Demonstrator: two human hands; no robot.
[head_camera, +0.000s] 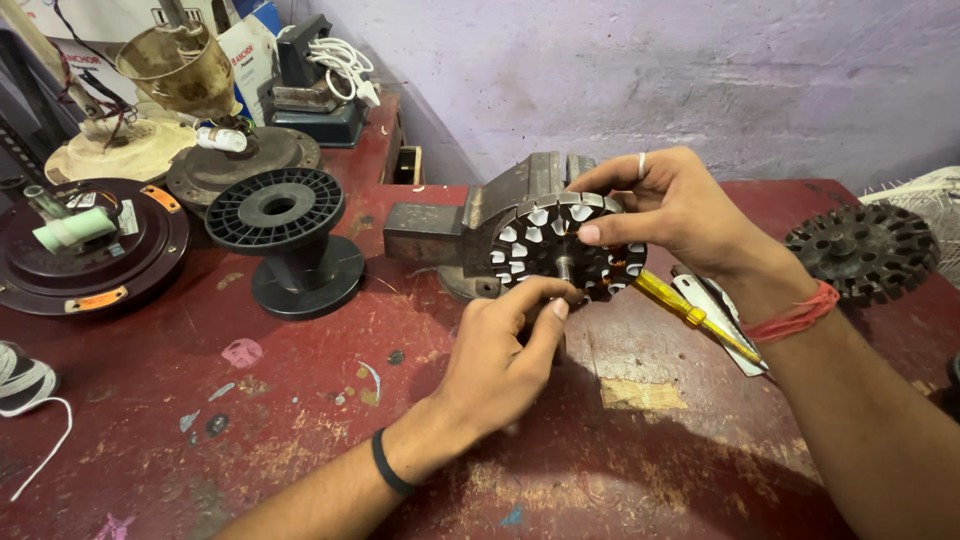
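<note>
The round, slotted grey metal stator core with white slot liners (565, 248) stands on edge at the grey bench vise (470, 225), gripped at its 1 o'clock rim by the right hand (675, 205), while the left hand (500, 365), nearer, pinches its 6 o'clock edge.

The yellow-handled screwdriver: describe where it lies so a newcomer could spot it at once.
Start at the red worktable and find the grey vise at its middle. Just right of it, under the right hand, the screwdriver lies slanted beside a pale flat strip. Its clear yellow handle is the only bright yellow thing there.
</note>
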